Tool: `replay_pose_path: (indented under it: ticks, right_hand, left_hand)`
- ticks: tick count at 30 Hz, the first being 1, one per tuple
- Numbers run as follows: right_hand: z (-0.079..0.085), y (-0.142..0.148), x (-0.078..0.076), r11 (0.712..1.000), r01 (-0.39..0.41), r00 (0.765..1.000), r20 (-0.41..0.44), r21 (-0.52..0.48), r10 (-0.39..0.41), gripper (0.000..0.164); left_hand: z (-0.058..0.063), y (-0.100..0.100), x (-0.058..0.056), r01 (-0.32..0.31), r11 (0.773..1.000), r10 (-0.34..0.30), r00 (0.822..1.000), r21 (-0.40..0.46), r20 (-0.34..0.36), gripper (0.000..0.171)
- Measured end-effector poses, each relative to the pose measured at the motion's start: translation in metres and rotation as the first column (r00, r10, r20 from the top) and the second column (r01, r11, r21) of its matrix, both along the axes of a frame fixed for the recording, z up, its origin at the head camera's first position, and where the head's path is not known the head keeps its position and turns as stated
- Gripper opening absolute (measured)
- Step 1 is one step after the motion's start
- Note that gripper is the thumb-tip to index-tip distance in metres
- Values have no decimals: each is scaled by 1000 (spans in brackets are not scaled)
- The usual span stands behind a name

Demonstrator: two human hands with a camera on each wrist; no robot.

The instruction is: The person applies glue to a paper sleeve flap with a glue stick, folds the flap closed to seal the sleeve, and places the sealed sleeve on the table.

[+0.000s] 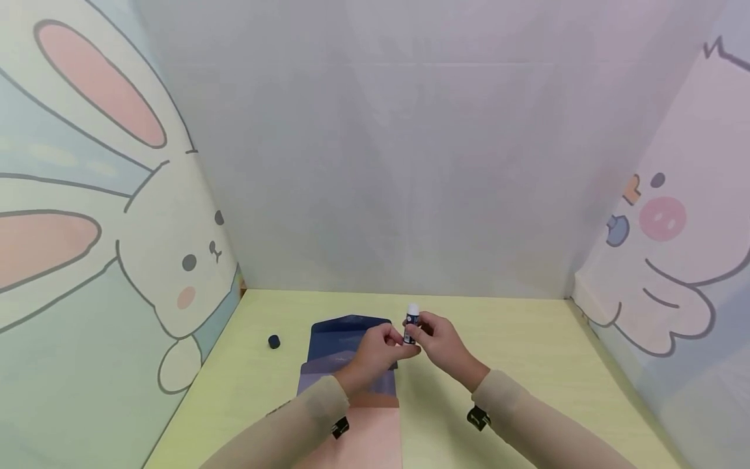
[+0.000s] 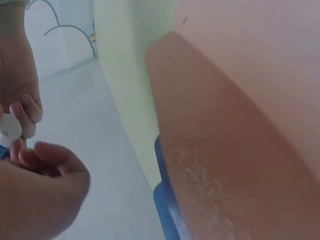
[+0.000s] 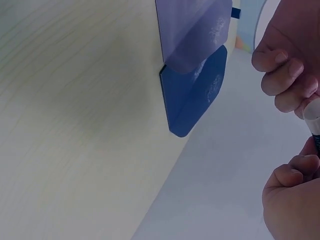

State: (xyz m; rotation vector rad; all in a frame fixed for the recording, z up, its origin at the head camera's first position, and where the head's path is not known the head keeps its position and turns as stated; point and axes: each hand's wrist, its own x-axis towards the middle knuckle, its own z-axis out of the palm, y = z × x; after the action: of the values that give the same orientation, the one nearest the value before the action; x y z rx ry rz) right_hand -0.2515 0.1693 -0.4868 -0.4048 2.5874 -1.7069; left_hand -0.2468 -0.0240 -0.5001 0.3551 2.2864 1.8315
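My right hand (image 1: 442, 340) grips an uncapped glue stick (image 1: 412, 320), dark with a white upper end, held upright above the table. At its lower end, my left hand (image 1: 377, 355) pinches it with thumb and fingers. Below and left of the hands lie envelopes with raised flaps, overlapping: a navy envelope (image 1: 328, 340) at the back, a lavender envelope (image 1: 310, 378) in the middle and a pink envelope (image 1: 375, 436) in front. Whitish glue marks show on the pink envelope's flap (image 2: 225, 125) in the left wrist view, and on the lavender and navy flaps in the right wrist view.
A small dark cap (image 1: 273, 341) stands on the pale yellow table (image 1: 498, 326), left of the envelopes. A grey wall (image 1: 387, 163) rises behind the table. Side panels carry a rabbit drawing (image 1: 170, 260) and a pink-cheeked cartoon figure (image 1: 691, 260).
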Motion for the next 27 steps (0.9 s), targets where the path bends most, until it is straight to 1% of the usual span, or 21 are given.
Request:
replay_pose_path:
  ticks: [2, 4, 5, 7, 9, 11, 13, 14, 15, 17, 19, 21, 23, 27]
  right_hand:
    - [-1, 1, -1, 1000, -9, 1000, -4, 0, 9, 27]
    - [-2, 2, -1, 1000, -16, 1000, -5, -7, 16, 29]
    - [-2, 3, -1, 1000, -22, 1000, -6, -13, 22, 30]
    - [-2, 3, -2, 999, -36, 999, -3, -25, 36, 30]
    - [-2, 3, -1, 998, -51, 999, 3, -44, 52, 29]
    - [-2, 3, -1, 996, -66, 998, 17, -62, 67, 29]
    - [-2, 3, -1, 995, -73, 997, 29, -75, 75, 30]
    - [-2, 4, -1, 994, -73, 996, 37, -80, 76, 29]
    - [-2, 4, 0, 994, -74, 996, 41, -83, 77, 30]
    - [-1, 4, 0, 994, -73, 996, 46, -87, 78, 30]
    - [0, 5, 1, 993, -76, 996, 43, -88, 80, 30]
    - [1, 5, 2, 993, -80, 996, 33, -82, 83, 31]
    - [3, 6, 3, 993, -89, 996, 22, -73, 91, 33]
    - [6, 7, 3, 995, -92, 996, 2, -44, 92, 34]
  left_hand:
    - [-3, -4, -3, 53, 998, -53, 998, 21, 14, 35]
    - [-6, -7, -7, 114, 993, -115, 993, 40, 33, 32]
    - [-7, -9, -9, 145, 988, -147, 988, 46, 48, 31]
    - [-10, -13, -12, 210, 976, -214, 973, 57, 90, 29]
    - [-9, -15, -14, 272, 958, -284, 948, 95, 142, 30]
    - [-9, -18, -15, 331, 933, -354, 916, 145, 189, 32]
    - [-8, -19, -17, 372, 906, -412, 883, 201, 224, 35]
    - [-8, -20, -17, 388, 895, -435, 870, 221, 232, 36]
    - [-9, -21, -18, 401, 885, -452, 860, 236, 236, 37]
    - [-9, -22, -19, 417, 874, -473, 849, 249, 236, 37]
    - [-9, -22, -19, 423, 871, -478, 847, 248, 232, 37]
    - [-8, -22, -19, 418, 876, -469, 855, 239, 223, 36]
    - [-7, -21, -18, 399, 888, -445, 870, 228, 212, 35]
    - [-5, -19, -17, 341, 920, -374, 909, 192, 182, 31]
